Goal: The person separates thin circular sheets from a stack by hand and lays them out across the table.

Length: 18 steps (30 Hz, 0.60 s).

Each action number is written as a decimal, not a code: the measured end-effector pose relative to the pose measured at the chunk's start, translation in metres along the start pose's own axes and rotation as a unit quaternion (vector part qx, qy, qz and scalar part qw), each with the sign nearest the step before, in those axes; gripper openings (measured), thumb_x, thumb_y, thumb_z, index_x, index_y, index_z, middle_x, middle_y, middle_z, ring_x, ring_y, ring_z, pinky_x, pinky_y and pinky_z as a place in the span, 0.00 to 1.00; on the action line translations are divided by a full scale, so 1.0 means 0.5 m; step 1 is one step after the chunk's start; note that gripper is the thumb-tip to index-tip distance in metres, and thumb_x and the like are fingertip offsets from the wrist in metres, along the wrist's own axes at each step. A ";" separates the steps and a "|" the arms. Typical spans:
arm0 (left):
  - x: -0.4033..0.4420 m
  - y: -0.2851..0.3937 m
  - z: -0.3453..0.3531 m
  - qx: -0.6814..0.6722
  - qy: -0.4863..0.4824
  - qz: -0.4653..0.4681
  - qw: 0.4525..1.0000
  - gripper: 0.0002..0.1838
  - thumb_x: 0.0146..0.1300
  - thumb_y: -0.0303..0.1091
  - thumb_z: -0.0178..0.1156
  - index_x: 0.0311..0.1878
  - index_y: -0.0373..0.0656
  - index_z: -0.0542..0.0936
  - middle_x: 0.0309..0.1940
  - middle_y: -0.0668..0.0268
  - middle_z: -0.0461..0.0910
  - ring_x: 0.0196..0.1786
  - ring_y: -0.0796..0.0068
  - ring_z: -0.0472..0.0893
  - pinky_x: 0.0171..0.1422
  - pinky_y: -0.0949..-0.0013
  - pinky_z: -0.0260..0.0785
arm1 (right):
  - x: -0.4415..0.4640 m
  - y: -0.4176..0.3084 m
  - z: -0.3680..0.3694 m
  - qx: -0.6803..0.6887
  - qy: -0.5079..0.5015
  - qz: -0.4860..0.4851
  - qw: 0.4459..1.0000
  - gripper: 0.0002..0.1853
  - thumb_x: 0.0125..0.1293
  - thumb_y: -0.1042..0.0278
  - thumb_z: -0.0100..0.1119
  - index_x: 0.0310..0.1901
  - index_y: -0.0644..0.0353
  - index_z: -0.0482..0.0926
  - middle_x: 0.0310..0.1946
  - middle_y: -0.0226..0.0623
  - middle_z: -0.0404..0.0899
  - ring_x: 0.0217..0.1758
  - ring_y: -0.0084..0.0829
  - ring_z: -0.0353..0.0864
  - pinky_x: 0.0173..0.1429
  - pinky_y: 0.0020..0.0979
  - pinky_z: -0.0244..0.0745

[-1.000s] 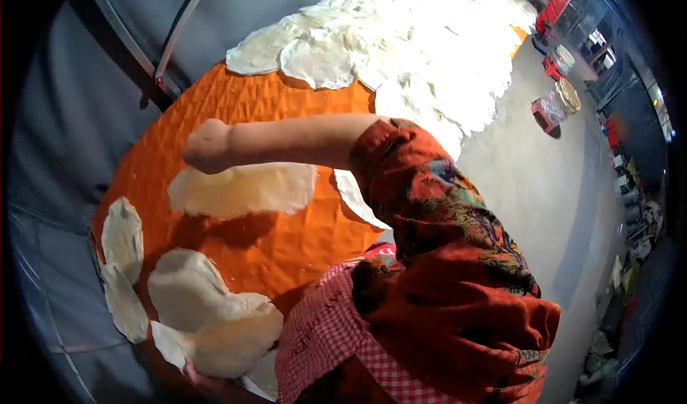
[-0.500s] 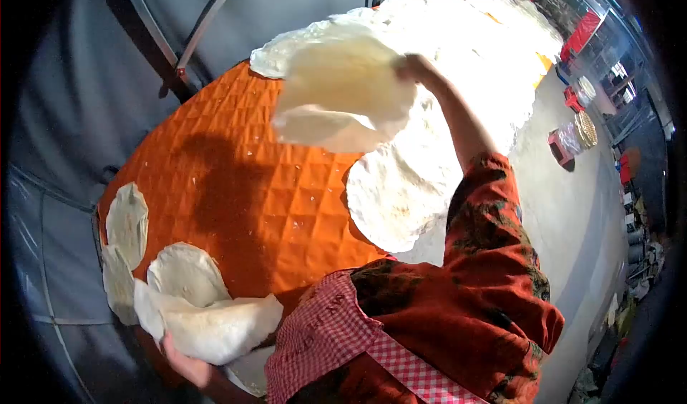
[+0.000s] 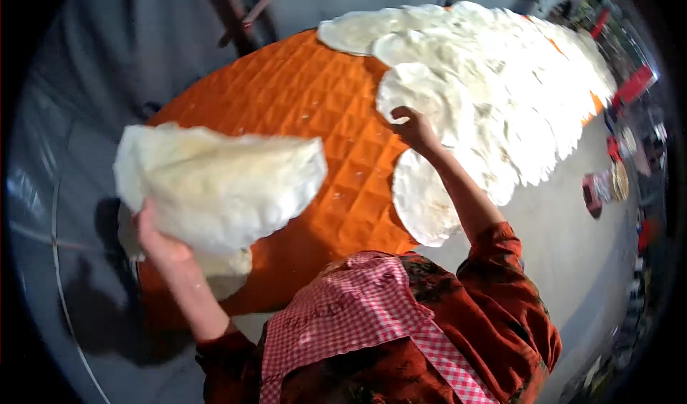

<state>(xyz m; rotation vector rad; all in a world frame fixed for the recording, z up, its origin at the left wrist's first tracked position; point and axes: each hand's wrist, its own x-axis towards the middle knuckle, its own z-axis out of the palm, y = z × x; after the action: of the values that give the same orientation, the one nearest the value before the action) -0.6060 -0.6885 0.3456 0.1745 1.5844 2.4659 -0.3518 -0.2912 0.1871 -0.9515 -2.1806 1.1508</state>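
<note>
Left hand (image 3: 160,236): grips a bent flatbread (image 3: 232,188) over the orange mat (image 3: 286,93). Right hand (image 3: 418,130): curled above spread flatbreads (image 3: 494,93); cannot tell whether clamped.

A thin, floppy cream-white sheet (image 3: 222,186), bent into a half-moon, sits in the left hand (image 3: 161,241); similar pale rounds (image 3: 494,96) lie overlapping by the right hand (image 3: 415,127).

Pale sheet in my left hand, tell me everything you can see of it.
The pale sheet is creamy white, yellower toward its upper middle, thin and pliable-looking, perhaps dough or flatbread. It is bent, with a rounded lower edge. The left hand grips it at lower left, most fingers hidden. It is held over the orange quilted surface, at the view's left. Blur hides whether it is several layers.
</note>
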 end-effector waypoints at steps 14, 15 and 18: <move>-0.067 -0.485 -0.272 -0.142 -0.003 -0.288 0.947 0.20 0.63 0.41 0.54 0.53 0.37 0.71 0.50 0.60 0.75 0.48 0.63 0.76 0.49 0.61 0.71 | -0.274 -0.191 0.532 -0.227 -0.254 -0.364 0.867 0.28 0.54 0.62 0.56 0.59 0.56 0.68 0.50 0.46 0.74 0.44 0.44 0.79 0.42 0.38 0.75; -0.041 -0.491 -0.283 -0.139 -0.035 -0.272 0.952 0.20 0.64 0.43 0.52 0.53 0.40 0.70 0.52 0.59 0.73 0.50 0.63 0.75 0.51 0.61 0.70 | -0.216 -0.190 0.544 -0.184 -0.272 -0.344 0.880 0.24 0.54 0.64 0.55 0.55 0.57 0.71 0.46 0.47 0.76 0.42 0.45 0.79 0.42 0.40 0.75; -0.096 -0.306 -0.152 -0.062 -0.053 -0.129 0.988 0.19 0.67 0.45 0.47 0.53 0.41 0.66 0.51 0.60 0.72 0.49 0.64 0.73 0.52 0.61 0.69 | -0.008 -0.236 0.472 -0.099 -0.184 -0.248 0.946 0.13 0.55 0.69 0.53 0.42 0.60 0.78 0.34 0.49 0.79 0.38 0.47 0.78 0.38 0.41 0.74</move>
<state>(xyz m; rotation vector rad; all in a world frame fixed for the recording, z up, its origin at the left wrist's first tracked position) -0.5585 -0.7055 0.1755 0.0733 1.3144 2.3045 -0.5531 -0.4601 0.1638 -0.2255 -2.6621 0.9242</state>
